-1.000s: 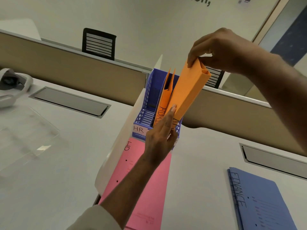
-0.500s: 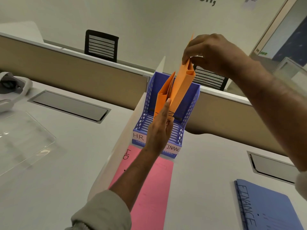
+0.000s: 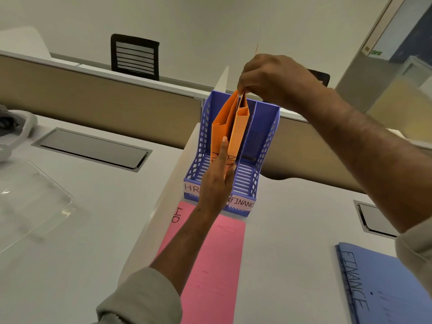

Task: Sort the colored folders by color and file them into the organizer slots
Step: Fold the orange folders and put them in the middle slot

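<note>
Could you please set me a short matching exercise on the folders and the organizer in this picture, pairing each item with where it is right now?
Things:
1. orange folders
2. pink folder
3. blue folder
4. FINANCE label

Places:
A. flat on the desk just in front of the organizer
B. standing in the middle slot, pinched at the top by the right hand
C. on the front of the organizer's right slot
D. flat on the desk at the far right

Pairs: 1-B, 2-A, 3-D, 4-C
</note>
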